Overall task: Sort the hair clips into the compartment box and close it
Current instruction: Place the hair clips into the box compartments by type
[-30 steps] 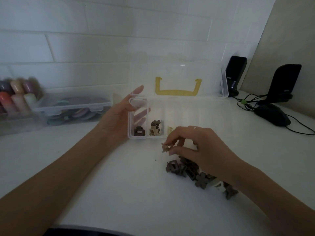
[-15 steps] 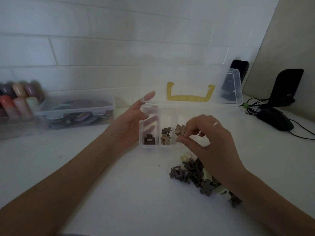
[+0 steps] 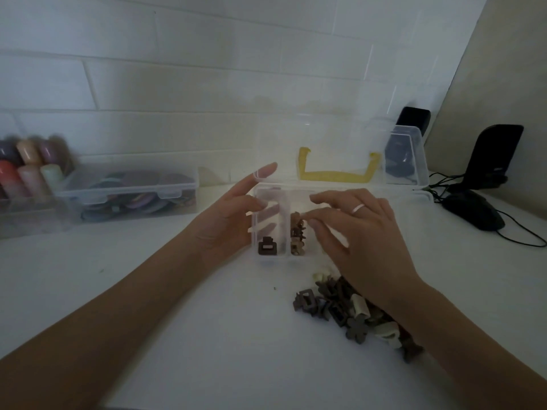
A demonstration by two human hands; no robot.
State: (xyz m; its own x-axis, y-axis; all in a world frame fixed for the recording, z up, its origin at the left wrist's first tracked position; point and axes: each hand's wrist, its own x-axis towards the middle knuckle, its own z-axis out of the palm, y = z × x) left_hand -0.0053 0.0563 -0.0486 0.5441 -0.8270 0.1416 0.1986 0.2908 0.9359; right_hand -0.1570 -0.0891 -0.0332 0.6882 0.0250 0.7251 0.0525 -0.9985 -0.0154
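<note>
A clear compartment box (image 3: pixel 272 259) lies on the white table with its lid (image 3: pixel 325 137) standing open; the lid carries a yellow handle (image 3: pixel 337 176). My left hand (image 3: pixel 228 223) holds the box's left end, fingers around the first compartment, index finger raised. One dark square clip (image 3: pixel 267 246) sits in that compartment. Brown and beige clips (image 3: pixel 297 238) are stacked in the second one. My right hand (image 3: pixel 364 238) hovers over the box, fingers stretched out, tips beside the top clip. A pile of loose hair clips (image 3: pixel 340 309) lies under my right wrist.
A closed clear box (image 3: pixel 130 190) of coloured items and a rack of coloured tubes (image 3: pixel 26 170) stand at the back left. Two black speakers (image 3: pixel 497 155), (image 3: pixel 413 119) and a black mouse (image 3: pixel 473 210) with cables sit at the right, by the tiled wall.
My right hand lifted a brown flower-shaped clip from the pile and carried it to the second compartment, where its fingers have spread. My left hand stayed on the box.
</note>
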